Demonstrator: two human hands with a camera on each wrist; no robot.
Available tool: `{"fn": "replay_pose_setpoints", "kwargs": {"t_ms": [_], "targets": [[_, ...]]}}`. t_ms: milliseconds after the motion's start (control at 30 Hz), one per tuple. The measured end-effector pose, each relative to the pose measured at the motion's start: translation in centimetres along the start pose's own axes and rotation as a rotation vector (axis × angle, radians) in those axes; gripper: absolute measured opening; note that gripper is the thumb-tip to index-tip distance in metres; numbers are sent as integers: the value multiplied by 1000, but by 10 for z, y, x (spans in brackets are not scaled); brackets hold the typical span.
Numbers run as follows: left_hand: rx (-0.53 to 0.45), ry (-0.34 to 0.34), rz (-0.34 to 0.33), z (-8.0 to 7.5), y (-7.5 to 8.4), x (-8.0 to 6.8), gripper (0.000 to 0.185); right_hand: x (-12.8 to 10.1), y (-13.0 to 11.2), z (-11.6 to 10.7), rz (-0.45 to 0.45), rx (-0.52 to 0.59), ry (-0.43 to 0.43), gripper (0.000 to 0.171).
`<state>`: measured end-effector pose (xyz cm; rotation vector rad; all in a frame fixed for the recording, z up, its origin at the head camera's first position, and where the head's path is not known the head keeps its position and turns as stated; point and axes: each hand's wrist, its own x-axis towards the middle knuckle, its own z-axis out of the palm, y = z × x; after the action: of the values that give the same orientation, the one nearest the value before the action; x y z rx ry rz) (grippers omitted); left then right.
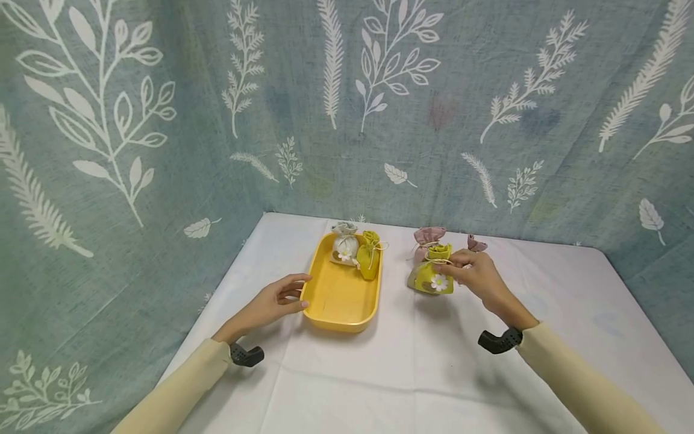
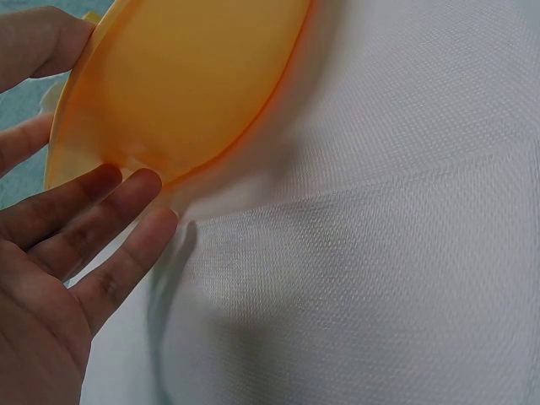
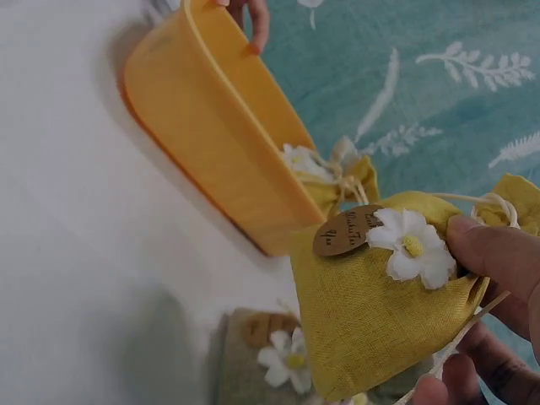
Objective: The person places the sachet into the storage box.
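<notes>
My right hand [image 1: 481, 274] pinches a yellow drawstring pouch [image 3: 371, 304] near its gathered neck. That pouch bears a white cloth flower and a brown oval tag, and its shadow falls on the cloth below. My left hand [image 1: 279, 300] rests at the left edge of a yellow tray [image 1: 338, 327], its fingers spread along the outer wall in the left wrist view. Inside the tray, at the far end, sit a whitish pouch [image 1: 344, 243] and a second yellow pouch [image 1: 368, 259], side by side.
Behind the held pouch stands a pink pouch [image 1: 430, 234], with a beige pouch [image 3: 240, 354] close by, partly covered. Another pink pouch [image 1: 476, 243] shows beyond my right hand, mostly hidden. A white cloth [image 1: 347, 404] covers the table, and a leaf-patterned curtain [image 1: 303, 120] hangs behind it.
</notes>
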<state>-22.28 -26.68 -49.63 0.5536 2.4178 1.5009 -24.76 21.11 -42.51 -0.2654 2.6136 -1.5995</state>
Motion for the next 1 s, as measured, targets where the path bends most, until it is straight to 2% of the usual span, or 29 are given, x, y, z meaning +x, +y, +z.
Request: {"fn": "replay_pose_setpoints", "kwargs": {"t_ms": [200, 433, 567, 633, 767, 833, 900, 1000], "targets": [[-9, -4, 0, 1, -3, 1, 66, 8, -12, 17, -21, 21, -31, 36], [-20, -8, -4, 4, -4, 0, 66, 16, -27, 42, -105, 62, -53, 29], [-19, -15, 2, 5, -4, 2, 67, 20, -36, 55, -155, 73, -80, 42], [-15, -13, 7, 5, -4, 3, 67, 24, -42, 62, -181, 46, -85, 43], [-3, 7, 5, 2, -4, 4, 67, 38, -54, 83, -221, -2, -108, 32], [-1, 16, -2, 1, -4, 3, 67, 45, -59, 97, -220, 9, -121, 26], [-5, 14, 7, 0, -4, 4, 68, 53, -63, 109, -206, 41, -131, 28], [-21, 15, -3, -1, -3, -1, 68, 63, -68, 131, -196, 102, -153, 39]]}}
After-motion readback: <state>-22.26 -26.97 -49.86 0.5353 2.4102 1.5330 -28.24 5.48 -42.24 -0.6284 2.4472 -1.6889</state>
